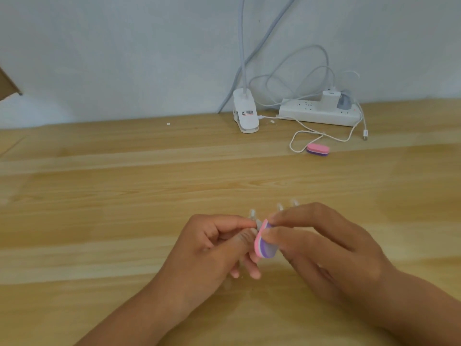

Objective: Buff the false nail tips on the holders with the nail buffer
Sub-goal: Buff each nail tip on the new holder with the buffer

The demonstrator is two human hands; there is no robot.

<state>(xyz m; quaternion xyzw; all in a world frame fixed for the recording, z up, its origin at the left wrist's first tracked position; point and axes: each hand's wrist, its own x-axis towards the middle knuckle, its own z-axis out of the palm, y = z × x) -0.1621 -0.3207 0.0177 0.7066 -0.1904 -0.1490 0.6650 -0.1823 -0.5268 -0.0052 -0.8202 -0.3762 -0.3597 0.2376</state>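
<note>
**Nail-buffing set, hands at 6 o'clock**

Hard to see: the tip (259, 224) is clear, blurred and largely covered by fingers. What carries it inside the left hand cannot be made out. Three clear holders (280, 207) stand just past the hands towards 12 o'clock, with their bases hidden. Whether they carry tips cannot be told. Both forearms are cut off at the lower edge.

Left hand (212, 245): fingers curled, thumb and forefinger pinching the tip.

Right hand (324, 245): thumb and forefinger pinching the buffer's upper end.

Buffer (264, 245): pink, white and purple layers, between the hands, against the tip. Its long axis runs roughly 12 to 6 o'clock, with the pink face towards 9 o'clock.

Also on the worktop (99, 196): spare buffer (318, 149) at 1 o'clock beside a white cable (299, 132), power strip (319, 114), clip lamp (245, 113).
</note>
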